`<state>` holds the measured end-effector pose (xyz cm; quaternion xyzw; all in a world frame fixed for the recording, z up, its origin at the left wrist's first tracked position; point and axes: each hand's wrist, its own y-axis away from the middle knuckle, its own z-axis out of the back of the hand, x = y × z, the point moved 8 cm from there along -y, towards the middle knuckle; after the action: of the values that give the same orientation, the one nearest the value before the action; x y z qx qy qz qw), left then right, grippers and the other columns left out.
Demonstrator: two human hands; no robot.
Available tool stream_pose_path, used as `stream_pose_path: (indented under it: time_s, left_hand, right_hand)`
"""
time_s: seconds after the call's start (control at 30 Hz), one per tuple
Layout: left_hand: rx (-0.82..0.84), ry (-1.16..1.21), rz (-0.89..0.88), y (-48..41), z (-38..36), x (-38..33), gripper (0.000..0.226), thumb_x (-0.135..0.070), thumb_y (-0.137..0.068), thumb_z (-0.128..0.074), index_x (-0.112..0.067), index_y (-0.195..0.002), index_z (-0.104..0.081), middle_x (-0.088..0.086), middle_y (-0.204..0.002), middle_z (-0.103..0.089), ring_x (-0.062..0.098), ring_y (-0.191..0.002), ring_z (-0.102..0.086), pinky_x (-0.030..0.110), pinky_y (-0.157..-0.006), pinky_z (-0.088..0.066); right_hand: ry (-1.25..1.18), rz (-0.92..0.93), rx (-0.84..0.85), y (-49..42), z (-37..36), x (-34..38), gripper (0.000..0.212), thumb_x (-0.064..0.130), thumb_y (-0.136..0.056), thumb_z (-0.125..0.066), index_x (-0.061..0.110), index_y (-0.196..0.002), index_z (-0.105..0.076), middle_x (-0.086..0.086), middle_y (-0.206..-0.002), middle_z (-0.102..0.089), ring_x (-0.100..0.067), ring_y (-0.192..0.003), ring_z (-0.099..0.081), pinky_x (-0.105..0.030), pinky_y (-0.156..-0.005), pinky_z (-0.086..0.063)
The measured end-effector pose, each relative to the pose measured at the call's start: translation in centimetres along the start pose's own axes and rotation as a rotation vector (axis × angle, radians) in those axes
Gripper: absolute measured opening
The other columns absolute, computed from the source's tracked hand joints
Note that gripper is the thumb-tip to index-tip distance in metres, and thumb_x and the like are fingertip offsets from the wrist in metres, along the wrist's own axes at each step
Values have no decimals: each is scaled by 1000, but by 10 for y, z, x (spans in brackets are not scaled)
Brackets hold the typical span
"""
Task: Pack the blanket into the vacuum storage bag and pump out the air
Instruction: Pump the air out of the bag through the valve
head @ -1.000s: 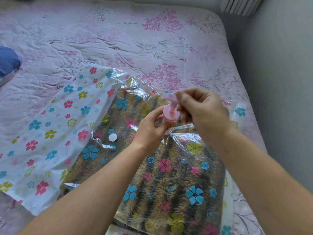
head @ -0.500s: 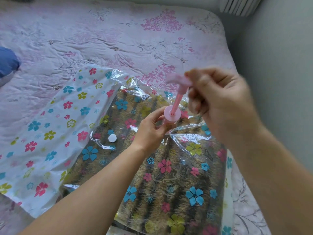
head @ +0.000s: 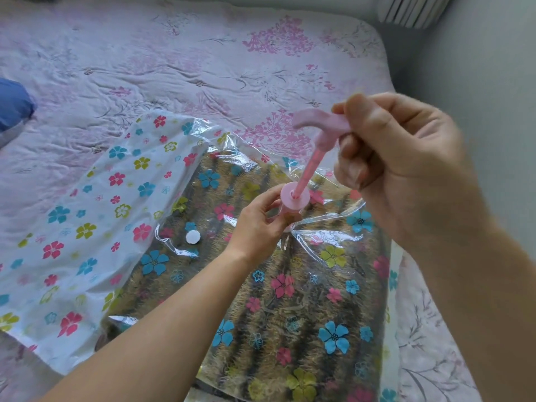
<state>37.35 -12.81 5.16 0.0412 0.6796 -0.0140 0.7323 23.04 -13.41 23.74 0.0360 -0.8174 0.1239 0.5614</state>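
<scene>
Nearest the camera, two bare forearms reach in from the bottom edge over the vacuum storage bag, a clear plastic sack printed with blue, pink and yellow-green flowers that lies flat on the bed. The blanket, a shaggy brown cloth with dark stripes, sits inside the right-hand part of the bag and fills it from the near edge up to its far end; the plastic over it is wrinkled and shiny. Farther up, the left hand grips the short barrel of a pink hand pump, its fingers curled round the barrel just under the round collar, with the barrel's foot pressed on the bag over the blanket. The pump's thin rod stands out of the collar and slants up to the right to a crosswise pink handle. The right hand is nearer the camera, above the left, and holds that handle, its fingers clamped round the right end of it. To the left of the left hand a small white cap rests on the plastic, apart from the pump. Left of the blanket the bag's flat part spreads across the sheet. Beyond lies the bed's pale pink flowered cover, creased, with a blue cushion at its left edge. At the far right corner a white ribbed radiator stands by the grey wall.
</scene>
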Motion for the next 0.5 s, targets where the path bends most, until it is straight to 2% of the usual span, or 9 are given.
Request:
stream_pose_path:
  time_s: [0.07, 0.13, 0.2, 0.27, 0.37, 0.5]
  left_hand:
    - [0, 11, -5, 0, -1, -1, 41, -18, -94, -75, -29, -133, -68, -11, -124, -74, 2, -121, -66, 10, -89, -52]
    - [0, 18, -10, 0, 0, -2, 38, -16, -94, -76, -24, -131, -68, -7, -121, -76, 5, -120, -67, 14, -90, -54]
    - [-5, 21, -8, -1, 2, -2, 33, -15, -95, -75, -21, -127, -70, -7, -117, -77, 3, -118, -68, 13, -87, -53]
    - [-11, 34, -7, 0, 3, -2, 30, -16, -96, -74, -22, -125, -71, -8, -115, -77, 1, -116, -68, 11, -84, -53]
    - [-3, 47, -28, 0, 2, -7, 36, -18, -95, -75, -27, -129, -70, -13, -117, -76, 0, -115, -68, 10, -85, -53]
    - [8, 10, -7, 1, 1, -4, 42, -22, -93, -76, -35, -132, -67, -19, -121, -74, -4, -117, -65, 7, -87, -50]
  right_hand:
    - [112, -59, -65, 3, 8, -28, 16, 13, -95, -68, 6, -81, -72, -6, -60, -65, -13, -40, -52, -21, -42, -42]
    - [284, -197, -154, 8, 20, -70, 17, 9, -97, -64, 0, -84, -69, -6, -61, -65, -13, -43, -52, -24, -43, -44]
    - [339, -342, -192, 14, 29, -101, 17, 10, -98, -63, -4, -87, -67, -8, -64, -65, -15, -46, -52, -28, -47, -44]
    - [365, -388, -196, 13, 31, -106, 17, 11, -98, -64, -1, -86, -68, -7, -64, -66, -14, -46, -53, -29, -49, -44]
    - [345, -258, -144, 3, 20, -72, 18, 12, -96, -67, 3, -81, -70, -4, -61, -67, -12, -45, -54, -27, -47, -47]
    - [87, 15, -30, -5, 1, -3, 17, 17, -93, -71, 7, -79, -73, -5, -61, -66, -13, -41, -51, -22, -44, -42]
